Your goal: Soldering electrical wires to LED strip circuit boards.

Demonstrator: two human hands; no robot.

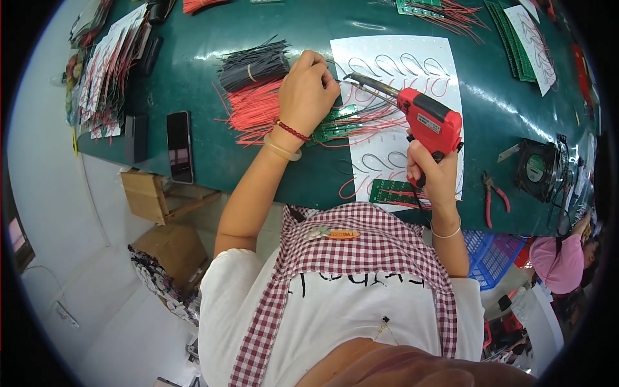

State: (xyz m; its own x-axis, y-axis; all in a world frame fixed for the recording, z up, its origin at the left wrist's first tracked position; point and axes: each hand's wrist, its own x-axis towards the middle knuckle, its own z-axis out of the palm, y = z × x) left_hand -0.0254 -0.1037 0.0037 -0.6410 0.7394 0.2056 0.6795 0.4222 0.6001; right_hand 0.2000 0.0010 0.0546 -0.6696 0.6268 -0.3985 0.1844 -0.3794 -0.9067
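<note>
My right hand (433, 169) is wrapped round the grip of a red and black soldering gun (433, 119), whose tip points left toward my left hand. My left hand (311, 85) is closed in a pinch at the left edge of a white sheet (445, 48), with a thin black wire at its fingertips. Rows of black and red wire loops lie on that sheet. Beneath the gun's tip, a green circuit board (336, 122) with red wires sits partly on the sheet. Close to my left wrist are a banded bundle of black wires (255, 68) and a pile of red wires (255, 109).
Another green board (393, 191) lies at the near edge. Right of it are red-handled pliers (493, 198) and a black fan (537, 169). A phone (180, 147) and a black box (136, 138) lie left. Stacked boards (509, 42) stand far right. A person in pink (560, 263) is beyond.
</note>
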